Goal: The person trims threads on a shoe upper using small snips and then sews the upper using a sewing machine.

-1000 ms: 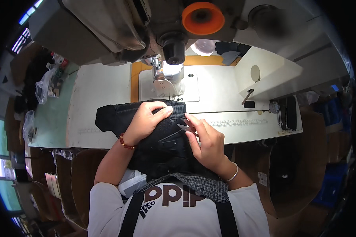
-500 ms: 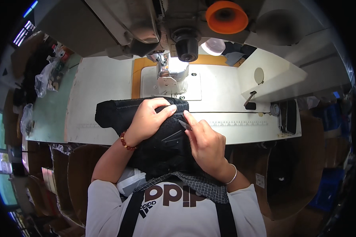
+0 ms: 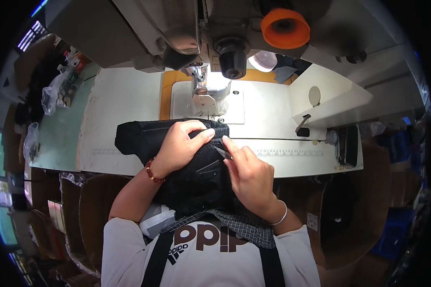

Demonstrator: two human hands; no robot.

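A black garment point(image 3: 191, 189) with a gathered, elastic-looking edge lies over the table's front edge and hangs down to my lap. My left hand point(image 3: 184, 143) grips its upper part, thumb pressed on the gathered band. Close by on the right, my right hand point(image 3: 249, 174) is closed around a small pointed metal tool point(image 3: 222, 153), perhaps thread snips; most of it is hidden in the palm. The right index fingertip touches the garment's edge beside the left thumb. Just beyond the cloth stands the sewing machine's needle area point(image 3: 208, 100).
The white sewing table point(image 3: 124, 100) carries a printed ruler strip point(image 3: 292, 153) along its front. The machine head point(image 3: 232, 52) with an orange cup-shaped part point(image 3: 285, 28) hangs overhead. Cardboard boxes point(image 3: 349, 215) stand below at right and left. Plastic bags point(image 3: 55, 93) lie far left.
The view has shifted slightly, so the machine sits a little lower and to the right. Both hands keep almost the same hold on the garment and the tool.
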